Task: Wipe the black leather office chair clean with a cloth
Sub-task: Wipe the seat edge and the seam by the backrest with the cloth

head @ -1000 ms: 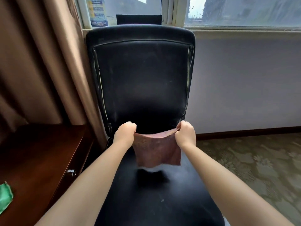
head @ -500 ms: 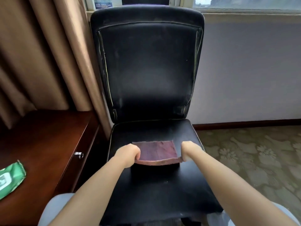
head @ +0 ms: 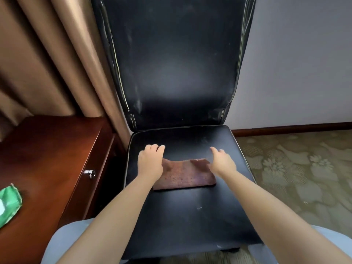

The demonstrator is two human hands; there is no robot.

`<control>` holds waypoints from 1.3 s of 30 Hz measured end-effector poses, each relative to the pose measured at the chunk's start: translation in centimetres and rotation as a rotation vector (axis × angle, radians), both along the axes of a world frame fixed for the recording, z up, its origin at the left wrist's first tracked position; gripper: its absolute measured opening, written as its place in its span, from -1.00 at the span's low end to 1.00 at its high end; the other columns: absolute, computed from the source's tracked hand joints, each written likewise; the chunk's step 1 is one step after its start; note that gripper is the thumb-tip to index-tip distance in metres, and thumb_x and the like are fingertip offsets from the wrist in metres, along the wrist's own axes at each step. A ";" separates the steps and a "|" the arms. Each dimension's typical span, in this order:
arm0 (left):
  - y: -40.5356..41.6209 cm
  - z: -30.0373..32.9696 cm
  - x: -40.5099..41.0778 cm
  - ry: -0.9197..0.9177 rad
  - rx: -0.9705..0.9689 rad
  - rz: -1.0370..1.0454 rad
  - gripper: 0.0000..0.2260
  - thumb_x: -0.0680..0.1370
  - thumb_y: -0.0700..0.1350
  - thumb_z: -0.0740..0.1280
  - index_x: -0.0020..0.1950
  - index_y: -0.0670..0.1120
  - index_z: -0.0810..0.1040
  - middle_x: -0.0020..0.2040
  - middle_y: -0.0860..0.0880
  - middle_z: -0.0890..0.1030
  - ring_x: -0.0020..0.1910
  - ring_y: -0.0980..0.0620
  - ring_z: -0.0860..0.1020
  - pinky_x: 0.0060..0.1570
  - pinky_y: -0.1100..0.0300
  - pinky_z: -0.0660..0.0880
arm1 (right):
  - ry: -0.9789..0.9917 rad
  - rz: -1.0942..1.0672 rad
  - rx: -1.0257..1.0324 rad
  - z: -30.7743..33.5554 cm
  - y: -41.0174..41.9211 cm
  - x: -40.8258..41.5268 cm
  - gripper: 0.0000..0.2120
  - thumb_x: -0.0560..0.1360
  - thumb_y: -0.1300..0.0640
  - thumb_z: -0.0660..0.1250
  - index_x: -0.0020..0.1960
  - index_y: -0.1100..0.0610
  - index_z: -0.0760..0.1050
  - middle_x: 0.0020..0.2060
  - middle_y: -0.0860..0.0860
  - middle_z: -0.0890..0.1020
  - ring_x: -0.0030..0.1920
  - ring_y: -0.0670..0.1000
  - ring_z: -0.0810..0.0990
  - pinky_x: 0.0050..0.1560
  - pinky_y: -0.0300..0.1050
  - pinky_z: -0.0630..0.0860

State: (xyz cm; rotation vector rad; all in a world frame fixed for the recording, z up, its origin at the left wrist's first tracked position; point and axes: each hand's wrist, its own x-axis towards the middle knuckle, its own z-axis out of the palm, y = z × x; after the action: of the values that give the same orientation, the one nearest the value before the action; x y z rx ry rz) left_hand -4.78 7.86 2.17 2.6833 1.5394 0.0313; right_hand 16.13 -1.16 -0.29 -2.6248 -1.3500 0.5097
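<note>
Item: cloth (head: 185, 175), lying flat across the middle of the chair (head: 171, 73) seat; wiping is not looking begun, with pale smudges showing on backrest and seat, so seat, back and edges are all remaining. Left hand (head: 150, 162) is covering the cloth's left end, right hand (head: 222, 163) is hovering at its right end. Both grips are showing fingers apart and relaxed, clasping nothing.
</note>
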 end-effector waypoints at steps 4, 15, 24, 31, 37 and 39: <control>-1.2 -3.8 -0.1 -0.126 -0.231 0.278 -0.50 0.55 -0.16 0.29 0.47 -0.04 0.23 0.35 -0.04 0.38 0.32 -0.05 0.35 0.17 0.07 0.40 | 0.079 -0.165 -0.114 -3.3 -0.7 -1.5 -0.66 0.52 0.17 0.20 0.29 0.16 0.33 0.22 0.14 0.43 0.22 0.18 0.45 0.14 -0.03 0.42; -1.0 -6.5 -1.8 -0.429 -0.725 0.787 -0.74 0.46 -0.21 0.41 0.14 -0.17 0.53 0.11 -0.15 0.59 0.04 -0.12 0.58 -0.02 0.11 0.58 | 0.303 -0.375 0.105 -2.3 1.4 -4.6 -0.66 0.46 0.21 0.22 0.22 0.15 0.49 0.19 0.13 0.52 0.21 0.17 0.48 0.17 -0.07 0.44; -0.6 -5.7 -4.2 -0.860 -0.897 0.930 -0.81 0.59 -0.17 0.17 -0.17 -0.22 0.46 -0.19 -0.17 0.59 -0.28 -0.09 0.56 -0.26 0.15 0.52 | 0.572 0.122 0.031 -1.7 2.3 -12.9 -0.88 0.53 0.07 0.27 0.01 0.06 0.54 -0.09 -0.01 0.60 -0.07 0.02 0.56 -0.09 -0.15 0.48; -1.4 -6.5 -3.8 -0.747 -0.827 0.741 -0.82 0.46 -0.10 0.46 -0.01 -0.08 0.52 -0.05 -0.11 0.59 -0.16 -0.07 0.59 0.00 0.03 0.60 | 0.160 0.093 0.012 -3.6 1.5 -11.2 -0.63 0.52 0.15 0.24 0.32 0.10 0.38 0.28 0.08 0.37 0.27 0.11 0.34 0.20 -0.03 0.39; -2.8 -6.9 -2.3 -0.582 -0.904 0.727 -0.75 0.41 -0.27 0.43 0.06 -0.23 0.54 -0.07 -0.16 0.63 -0.19 -0.08 0.62 -0.12 0.07 0.64 | 0.412 -0.034 0.021 -4.4 0.0 -9.8 -0.53 0.43 0.34 0.27 0.31 0.08 0.38 0.22 0.06 0.51 0.16 0.07 0.51 0.06 -0.21 0.44; -3.3 -7.1 -2.2 -0.610 -0.877 0.765 -0.81 0.42 -0.29 0.39 0.01 -0.25 0.54 -0.05 -0.18 0.62 -0.13 -0.11 0.63 -0.16 0.07 0.64 | 0.461 0.055 -0.043 -3.8 -0.8 -9.2 -0.48 0.43 0.29 0.36 0.35 0.08 0.36 0.26 0.02 0.50 0.22 0.04 0.49 0.07 -0.24 0.40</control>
State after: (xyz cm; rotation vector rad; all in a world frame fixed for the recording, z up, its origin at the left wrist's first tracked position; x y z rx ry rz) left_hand -6.97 4.60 -4.91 1.1975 1.6849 0.1434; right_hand 6.89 -1.94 -4.06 -2.3004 -1.2666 1.0803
